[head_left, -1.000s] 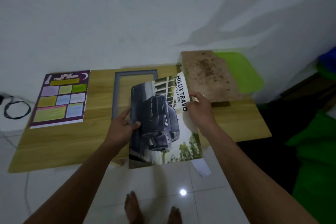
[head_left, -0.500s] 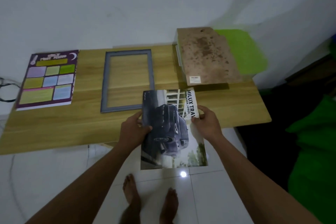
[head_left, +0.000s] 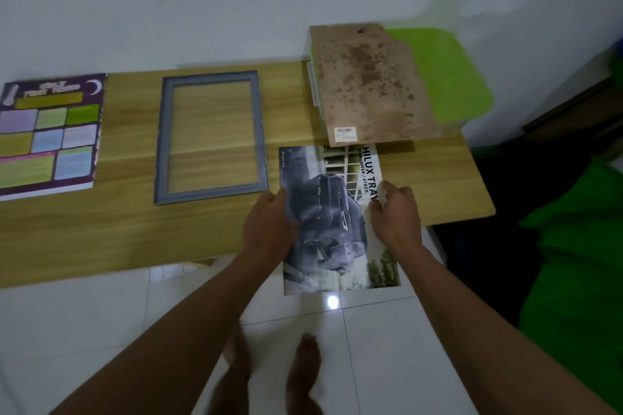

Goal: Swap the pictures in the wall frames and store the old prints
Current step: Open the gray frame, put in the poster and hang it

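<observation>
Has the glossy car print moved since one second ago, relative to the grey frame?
Yes. The glossy car print, which covered the grey frame before, now lies to its right, toward the table's near edge.

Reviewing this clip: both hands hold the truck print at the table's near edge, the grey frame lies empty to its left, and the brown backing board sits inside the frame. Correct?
Not quite. The head view shows the brown backing board lying apart from the grey frame, to its right on a green-lidded box. The rest holds: left hand and right hand hold the truck print at the table edge.
</observation>
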Action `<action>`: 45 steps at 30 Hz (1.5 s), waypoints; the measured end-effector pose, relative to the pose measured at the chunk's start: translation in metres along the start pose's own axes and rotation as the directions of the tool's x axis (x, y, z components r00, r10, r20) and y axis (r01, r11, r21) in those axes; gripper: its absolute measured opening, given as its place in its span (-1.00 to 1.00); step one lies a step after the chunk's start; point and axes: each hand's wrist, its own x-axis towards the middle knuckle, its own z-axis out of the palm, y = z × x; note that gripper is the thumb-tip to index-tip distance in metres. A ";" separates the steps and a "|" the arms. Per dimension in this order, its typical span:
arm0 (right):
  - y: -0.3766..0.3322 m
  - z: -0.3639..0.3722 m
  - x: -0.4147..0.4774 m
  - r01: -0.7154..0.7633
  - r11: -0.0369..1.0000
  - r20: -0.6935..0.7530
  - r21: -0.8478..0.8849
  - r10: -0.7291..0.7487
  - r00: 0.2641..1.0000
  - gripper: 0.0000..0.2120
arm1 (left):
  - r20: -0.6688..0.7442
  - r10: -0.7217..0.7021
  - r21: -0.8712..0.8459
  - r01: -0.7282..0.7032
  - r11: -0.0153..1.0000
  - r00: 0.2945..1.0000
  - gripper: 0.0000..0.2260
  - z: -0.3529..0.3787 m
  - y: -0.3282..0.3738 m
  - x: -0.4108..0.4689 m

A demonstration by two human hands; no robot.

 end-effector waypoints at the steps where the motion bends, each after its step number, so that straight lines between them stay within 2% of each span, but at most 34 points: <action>1: 0.001 -0.001 0.000 0.041 0.997 -0.012 -0.068 -0.042 0.999 -0.65 | -0.014 0.032 0.070 -0.031 0.997 0.999 -0.60 0.002 0.002 0.000; 3: 0.004 -0.001 0.000 0.159 0.971 0.007 -0.178 -0.160 0.987 -0.60 | -0.011 0.116 0.179 -0.112 0.977 0.993 -0.51 0.006 0.004 0.001; 5: 0.008 -0.002 0.002 0.282 0.928 0.096 -0.244 -0.266 0.959 -0.54 | 0.042 0.164 0.240 -0.169 0.956 0.986 -0.45 0.009 0.004 0.002; 7: 0.012 0.000 0.004 0.341 0.897 0.186 -0.283 -0.297 0.937 -0.50 | 0.081 0.178 0.269 -0.193 0.943 0.981 -0.45 0.010 0.003 0.002; 17: 0.013 -0.002 0.010 0.352 0.897 0.236 -0.268 -0.293 0.926 -0.48 | 0.090 0.190 0.311 -0.209 0.927 0.978 -0.45 0.012 0.003 0.004; 23: -0.009 -0.010 0.005 0.377 0.898 0.213 -0.225 -0.333 0.919 -0.49 | 0.049 0.217 0.214 -0.223 0.951 0.975 -0.51 0.003 0.005 0.001; 27: -0.047 -0.014 0.000 0.425 0.886 0.237 -0.183 -0.380 0.894 -0.57 | -0.029 0.230 0.126 -0.225 0.966 0.973 -0.62 -0.019 -0.010 0.003; 30: -0.082 -0.014 -0.005 0.454 0.869 0.270 -0.196 -0.398 0.877 -0.58 | -0.093 0.208 0.119 -0.197 0.973 0.974 -0.58 -0.042 -0.035 0.006; 34: -0.151 0.000 -0.007 0.546 0.810 0.295 -0.215 -0.479 0.827 -0.75 | -0.194 0.156 0.116 -0.135 0.984 0.968 -0.52 -0.090 -0.080 0.012; 39: -0.248 0.036 -0.014 0.626 0.759 0.289 -0.181 -0.567 0.771 -0.60 | -0.290 0.063 0.072 -0.044 0.996 0.955 -0.50 -0.146 -0.153 0.014; 45: -0.364 0.104 -0.030 0.636 0.757 0.360 -0.146 -0.559 0.747 -0.58 | -0.312 0.009 0.044 0.005 0.999 0.950 -0.50 -0.218 -0.261 0.025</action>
